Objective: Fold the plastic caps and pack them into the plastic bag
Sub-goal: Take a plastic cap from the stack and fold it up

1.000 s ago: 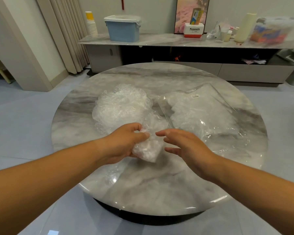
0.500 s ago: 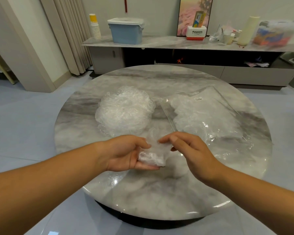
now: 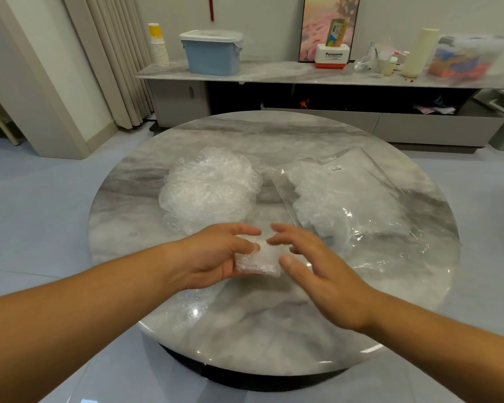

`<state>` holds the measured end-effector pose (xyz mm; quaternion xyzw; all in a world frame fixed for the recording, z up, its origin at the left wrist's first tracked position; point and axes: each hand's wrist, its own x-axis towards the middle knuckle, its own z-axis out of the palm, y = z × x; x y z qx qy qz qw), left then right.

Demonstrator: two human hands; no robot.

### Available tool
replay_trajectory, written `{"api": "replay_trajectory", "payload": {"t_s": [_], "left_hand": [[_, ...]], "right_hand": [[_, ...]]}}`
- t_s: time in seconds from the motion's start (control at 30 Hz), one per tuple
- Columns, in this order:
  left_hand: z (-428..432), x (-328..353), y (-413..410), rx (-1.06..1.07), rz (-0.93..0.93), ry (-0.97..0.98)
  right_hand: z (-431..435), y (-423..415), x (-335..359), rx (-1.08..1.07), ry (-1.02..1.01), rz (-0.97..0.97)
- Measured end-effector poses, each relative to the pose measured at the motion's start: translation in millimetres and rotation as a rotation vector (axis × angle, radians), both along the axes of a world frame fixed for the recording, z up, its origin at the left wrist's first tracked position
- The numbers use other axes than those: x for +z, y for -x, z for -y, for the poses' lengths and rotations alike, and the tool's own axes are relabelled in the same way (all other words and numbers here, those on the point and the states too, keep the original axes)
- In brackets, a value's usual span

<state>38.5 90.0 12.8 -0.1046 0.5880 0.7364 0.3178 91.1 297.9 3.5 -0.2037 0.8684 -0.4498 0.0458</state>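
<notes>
Your loose pile of plastic caps [image 3: 210,190] lay at about ten o'clock on the round counter [image 3: 245,330]. Just toward six o'clock from it, your left hand [image 3: 216,254] gripped a folded cap [image 3: 258,258], fingers and thumb curled round it. Your right hand [image 3: 317,266] hung at the cap's three o'clock side, fingers spread, holding nothing. The plastic bag [image 3: 355,199], partly filled with caps, lay at two o'clock.

Home living room: curtains [image 3: 120,59], sideboard [image 3: 303,74].
</notes>
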Motion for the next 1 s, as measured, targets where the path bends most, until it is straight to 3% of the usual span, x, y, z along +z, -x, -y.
{"api": "replay_trajectory", "payload": {"t_s": [0.13,0.23,0.4,0.53,0.67,0.8,1.0], "left_hand": [[-12,10,0,0.049,-0.143,0.013],[-27,20,-3,0.056,-0.214,-0.003],[-60,26,-8,-0.016,-0.313,0.043],[-85,26,-14,-0.178,-0.545,0.365],[-110,20,-29,-0.487,-0.806,0.694],[-129,-3,-32,-0.629,-0.888,0.923],[-131,-23,-44,-0.760,-0.944,1.184]], "right_hand": [[2,12,13,-0.273,0.395,0.405],[-9,14,26,-0.325,0.517,0.602],[-40,12,39,-0.461,0.543,0.419],[-91,20,51,-0.662,0.654,0.318],[-134,23,45,-0.750,0.734,0.351],[-146,27,27,-0.724,0.658,0.377],[-156,26,12,-0.601,0.301,0.358]]}}
